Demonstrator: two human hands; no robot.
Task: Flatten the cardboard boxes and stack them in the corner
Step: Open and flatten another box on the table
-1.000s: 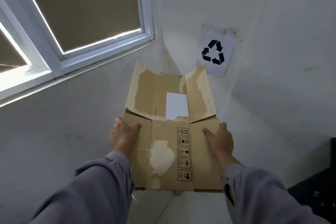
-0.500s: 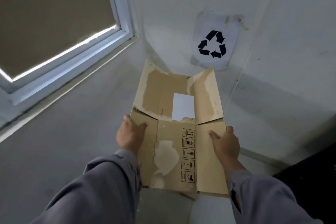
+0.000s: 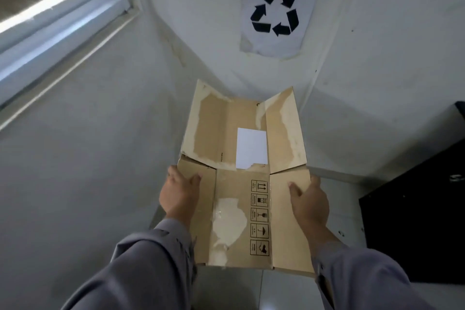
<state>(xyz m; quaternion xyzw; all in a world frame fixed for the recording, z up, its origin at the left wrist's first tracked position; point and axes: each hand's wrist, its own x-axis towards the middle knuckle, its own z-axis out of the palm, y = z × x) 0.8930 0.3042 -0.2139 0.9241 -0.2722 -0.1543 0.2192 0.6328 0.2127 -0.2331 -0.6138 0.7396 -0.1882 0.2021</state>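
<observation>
A flattened brown cardboard box (image 3: pixel 241 209) is held out in front of me above the floor, facing the room corner. It has a white label, torn pale patches and a column of black handling symbols. My left hand (image 3: pixel 180 192) grips its left edge, thumb on top. My right hand (image 3: pixel 310 200) grips the right edge the same way. The fingers of both hands are hidden under the cardboard. The far flaps tilt slightly upward.
A paper sheet with a black recycling symbol (image 3: pixel 275 10) is taped on the wall above the corner. A white-framed window (image 3: pixel 63 10) is at upper left. A black cabinet (image 3: pixel 422 221) stands at the right. Pale floor tiles (image 3: pixel 347 209) lie below the box.
I have moved closer to the corner; the recycling sign and walls look larger and the window has slid off to the left. Both hands keep the same grip on the box.
</observation>
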